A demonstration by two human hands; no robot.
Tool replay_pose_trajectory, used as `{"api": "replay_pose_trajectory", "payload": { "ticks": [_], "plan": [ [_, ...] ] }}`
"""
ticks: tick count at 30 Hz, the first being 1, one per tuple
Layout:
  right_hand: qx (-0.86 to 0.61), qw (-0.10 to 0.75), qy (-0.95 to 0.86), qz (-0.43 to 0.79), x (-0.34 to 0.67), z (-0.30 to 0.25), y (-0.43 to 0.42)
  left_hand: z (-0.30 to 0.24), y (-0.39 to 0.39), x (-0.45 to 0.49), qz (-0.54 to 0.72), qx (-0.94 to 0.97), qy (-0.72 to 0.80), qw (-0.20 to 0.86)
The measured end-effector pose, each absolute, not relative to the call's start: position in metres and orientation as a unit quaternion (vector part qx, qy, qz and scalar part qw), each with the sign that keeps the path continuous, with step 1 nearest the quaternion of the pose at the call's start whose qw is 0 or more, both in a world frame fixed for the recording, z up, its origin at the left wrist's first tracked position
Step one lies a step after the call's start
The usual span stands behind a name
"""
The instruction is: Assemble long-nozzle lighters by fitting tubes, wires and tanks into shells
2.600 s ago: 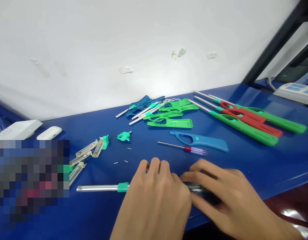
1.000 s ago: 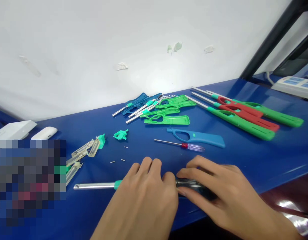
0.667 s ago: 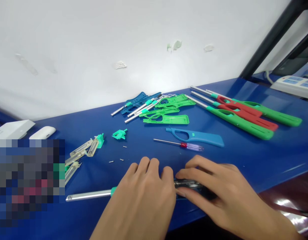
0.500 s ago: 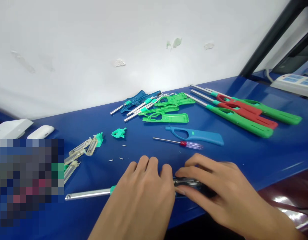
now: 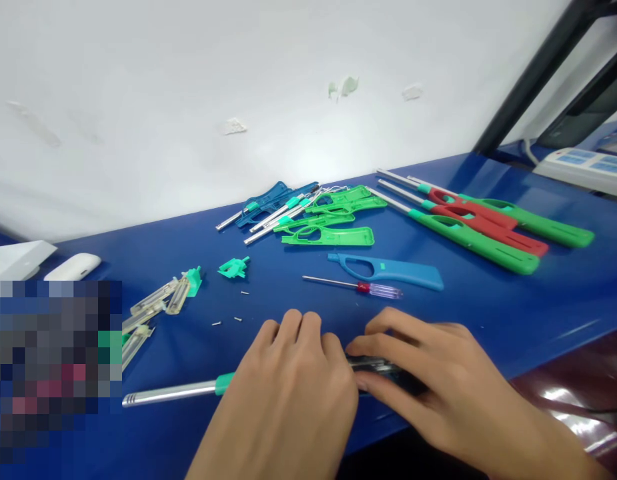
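Observation:
A long-tubed lighter (image 5: 173, 393) lies across the front of the table, its metal tube pointing left and a green collar showing beside my left hand (image 5: 293, 393). That hand is curled over the middle of the lighter, back upward, hiding most of the body. My right hand (image 5: 428, 380) grips the handle end, with thumb and index finger around a dark, shiny part (image 5: 375, 365). The fingertips of both hands nearly meet. Beyond them rest a screwdriver (image 5: 383, 291) with a clear purple handle and a blue handle shell half (image 5: 403, 272). Small screws (image 5: 238, 319) lie to the left.
Clear fuel tanks (image 5: 155, 297) and a loose green piece (image 5: 234, 267) are on the left. Opened green shells (image 5: 338, 237) and metal tubes lie at the back. Several whole lighters (image 5: 481, 240) lie at right. A white case (image 5: 73, 267) sits far left; a wall stands behind.
The whole view has shifted slightly, so table things appear a little further left. Both hands keep their hold on the lighter, with hardly any change in their fingers.

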State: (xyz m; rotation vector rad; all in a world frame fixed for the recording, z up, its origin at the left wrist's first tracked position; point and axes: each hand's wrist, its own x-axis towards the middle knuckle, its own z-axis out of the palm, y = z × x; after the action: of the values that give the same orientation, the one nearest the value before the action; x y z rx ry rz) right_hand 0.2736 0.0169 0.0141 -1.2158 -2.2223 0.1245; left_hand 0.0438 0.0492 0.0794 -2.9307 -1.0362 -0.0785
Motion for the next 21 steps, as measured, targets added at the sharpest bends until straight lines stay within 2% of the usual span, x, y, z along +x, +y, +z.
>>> {"api": "replay_pose_trajectory", "payload": {
  "ticks": [4,9,21],
  "plan": [
    [-0.455,0.299,-0.837,0.048,0.2739,0.0142,0.0176,0.0832,0.0509,0.0498,0.0,-0.94,-0.341,0.019],
    [-0.457,0.303,-0.835,0.051,0.273,0.0134,0.0171,0.0799,0.0511,0.0476,-0.036,-0.944,-0.324,0.056],
    [-0.458,0.291,-0.838,0.058,0.2747,0.0129,0.0172,0.0766,0.049,0.0421,-0.002,-0.949,-0.313,0.028]
  ]
}}
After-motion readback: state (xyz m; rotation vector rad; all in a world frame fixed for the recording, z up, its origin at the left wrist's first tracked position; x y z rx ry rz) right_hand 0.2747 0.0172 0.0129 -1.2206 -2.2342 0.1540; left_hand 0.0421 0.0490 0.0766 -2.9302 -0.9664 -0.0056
